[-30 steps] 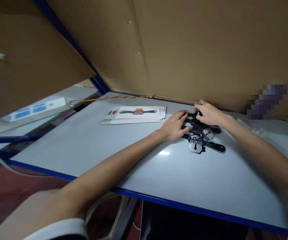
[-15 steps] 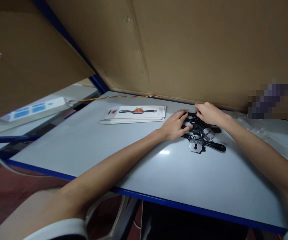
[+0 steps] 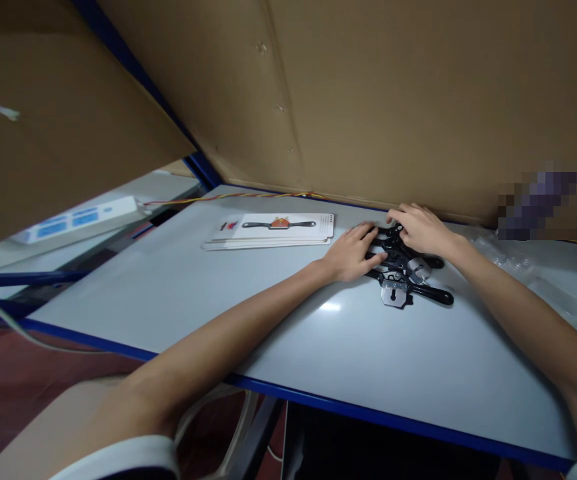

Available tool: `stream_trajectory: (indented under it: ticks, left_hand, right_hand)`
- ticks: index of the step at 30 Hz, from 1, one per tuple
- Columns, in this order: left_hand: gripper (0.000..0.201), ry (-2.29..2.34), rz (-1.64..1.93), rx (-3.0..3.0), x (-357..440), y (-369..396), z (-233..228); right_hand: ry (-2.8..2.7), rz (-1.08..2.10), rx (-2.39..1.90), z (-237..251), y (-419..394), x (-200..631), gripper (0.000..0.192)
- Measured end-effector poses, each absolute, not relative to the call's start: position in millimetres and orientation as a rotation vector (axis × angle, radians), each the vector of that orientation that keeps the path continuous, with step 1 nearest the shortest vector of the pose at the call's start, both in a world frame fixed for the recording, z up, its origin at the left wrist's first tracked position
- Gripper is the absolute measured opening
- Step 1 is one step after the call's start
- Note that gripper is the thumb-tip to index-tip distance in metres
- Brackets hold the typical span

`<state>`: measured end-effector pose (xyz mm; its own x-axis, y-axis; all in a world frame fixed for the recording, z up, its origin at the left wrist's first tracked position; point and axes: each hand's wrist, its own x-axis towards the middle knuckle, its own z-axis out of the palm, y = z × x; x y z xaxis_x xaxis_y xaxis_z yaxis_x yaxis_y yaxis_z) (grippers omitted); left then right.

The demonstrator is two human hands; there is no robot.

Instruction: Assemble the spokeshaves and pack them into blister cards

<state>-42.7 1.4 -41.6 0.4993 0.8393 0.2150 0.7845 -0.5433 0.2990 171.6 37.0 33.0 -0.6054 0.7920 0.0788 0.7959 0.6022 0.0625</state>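
Observation:
Several black metal spokeshaves lie crowded together on the table, and the nearest spokeshave (image 3: 431,293) shows its black handle and a silver blade plate. My left hand (image 3: 352,253) rests across their left handles, palm down, with fingers and thumb spread. At the back of the group, my right hand (image 3: 422,228) has its fingers bent in a pinch at the middle of the farthest spokeshave (image 3: 394,235). That hand covers most of this tool, so the exact spot between its fingertips is hidden. A second silver blade (image 3: 419,268) shows behind the nearest one.
Left of the tools is a stack of printed cards (image 3: 281,227) picturing a spokeshave. Clear plastic packaging (image 3: 518,263) lies by my right forearm. Cardboard (image 3: 368,100) walls the back, with a red and yellow wire (image 3: 253,195) along its foot. A power strip (image 3: 83,217) lies beyond the left edge.
My right hand's fingers have opened a little and shifted over the farthest spokeshave, its index finger now reaching further out. My left hand and the nearer spokeshaves stay put. The view has tilted slightly.

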Motion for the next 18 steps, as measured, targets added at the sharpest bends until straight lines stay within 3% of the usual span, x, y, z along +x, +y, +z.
stream_trajectory:
  ticks: [4,10,18]
  left_hand:
    - [0.082,1.4,0.513,2.585,-43.4,2.1,-42.8]
    - [0.08,1.413,0.484,2.581,-43.3,0.6,-39.8]
    - [0.079,1.421,0.443,2.577,-41.0,-2.5,-34.3]
  right_hand:
    - [-2.719,-0.072,-1.553,34.6,35.4,171.9,0.031]
    - [-2.731,-0.063,-1.454,33.6,35.5,173.1,0.027]
    - [-2.797,-0.069,-1.388,29.4,39.0,175.9,0.033]
